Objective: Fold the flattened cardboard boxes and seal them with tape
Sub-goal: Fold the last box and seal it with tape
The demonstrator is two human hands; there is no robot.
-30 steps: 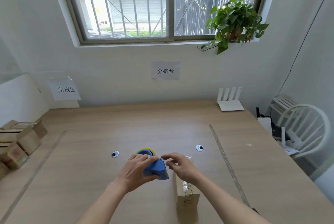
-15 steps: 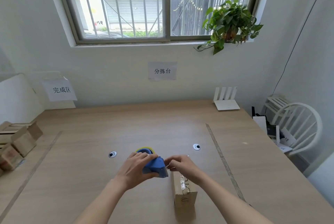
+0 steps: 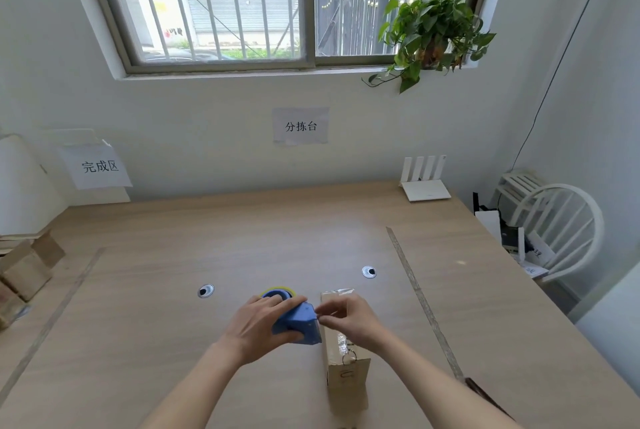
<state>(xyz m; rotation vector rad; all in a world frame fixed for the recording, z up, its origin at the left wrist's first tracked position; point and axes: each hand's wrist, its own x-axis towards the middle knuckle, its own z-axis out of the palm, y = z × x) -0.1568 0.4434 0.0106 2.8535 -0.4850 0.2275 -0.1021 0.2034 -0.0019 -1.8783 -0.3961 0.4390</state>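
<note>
Item: small upright brown cardboard box (image 3: 346,369) — folded, standing on the pale wooden table (image 3: 242,238) near its front edge, with shiny clear tape already along its top face.

Item: blue plastic tape dispenser with a yellow-rimmed roll (image 3: 294,316) — held just above the table, touching or just beside the box's left upper edge.

Left hand (image 3: 259,324) — fingers curled over the dispenser's top, thumb under it, gripping it.

Right hand (image 3: 349,319) — thumb and forefinger pressed together at the dispenser's mouth, apparently pinching the free tape end; the tape itself is too thin to make out.

Step in hand, as judged: drawing out a fresh length of tape for sealing this box. The next move calls for pulling the end clear, laying it along the seam, then pressing it flat.

Other stock: taped brown cardboard boxes (image 3: 24,269) at the table's far left; white router (image 3: 426,182) at the back; white chair (image 3: 554,220) beside the table on the right.
</note>
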